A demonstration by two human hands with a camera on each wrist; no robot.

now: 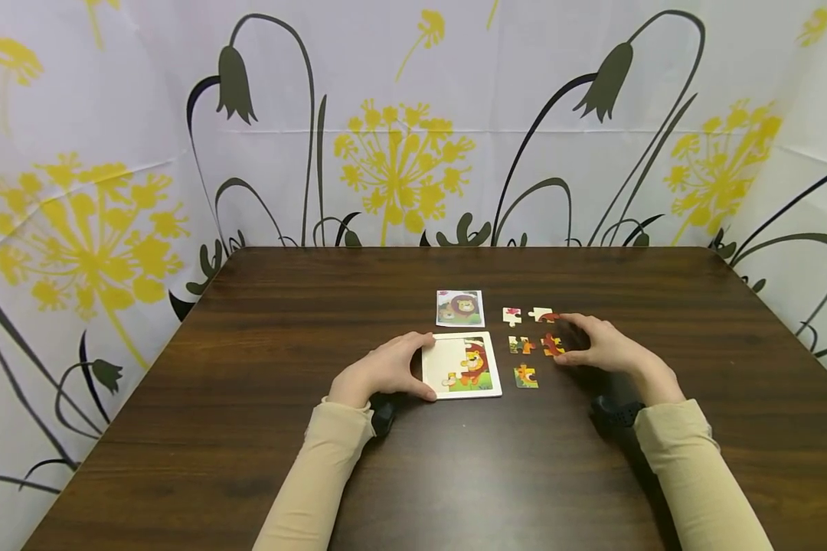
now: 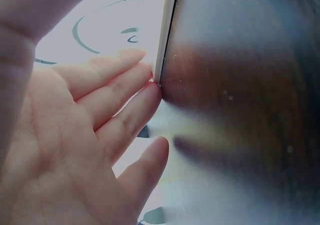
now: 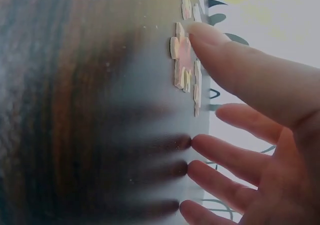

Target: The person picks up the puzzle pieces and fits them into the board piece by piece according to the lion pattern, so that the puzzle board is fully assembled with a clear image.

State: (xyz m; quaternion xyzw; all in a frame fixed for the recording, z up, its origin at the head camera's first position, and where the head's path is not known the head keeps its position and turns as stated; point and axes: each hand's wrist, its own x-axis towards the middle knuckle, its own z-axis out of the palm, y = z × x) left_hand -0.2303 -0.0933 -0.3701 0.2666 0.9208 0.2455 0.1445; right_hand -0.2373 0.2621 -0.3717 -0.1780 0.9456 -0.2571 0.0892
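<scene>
My left hand (image 1: pixel 389 369) holds a square puzzle tray (image 1: pixel 443 360) by its left side, thumb at the near corner and fingers at the far one. The tray's right part shows fitted lion pieces; its upper left is bare. In the left wrist view, the fingers (image 2: pixel 135 110) meet the tray's edge (image 2: pixel 164 35). My right hand (image 1: pixel 609 348) rests beside the loose pieces, fingers spread. Its thumb is right at an orange-brown puzzle piece (image 1: pixel 552 345), and its index finger reaches a white-and-brown piece (image 1: pixel 541 314). In the right wrist view, the thumb (image 3: pixel 210 37) overlaps the pieces (image 3: pixel 184 55).
Other loose pieces lie right of the tray: a white one with pink (image 1: pixel 512 316), a mixed-colour one (image 1: pixel 521 345) and a yellow-green one (image 1: pixel 526 376). Behind the tray lies a lion picture card (image 1: pixel 459 308). The dark wooden table (image 1: pixel 248 428) ends at a flowered curtain (image 1: pixel 400 76).
</scene>
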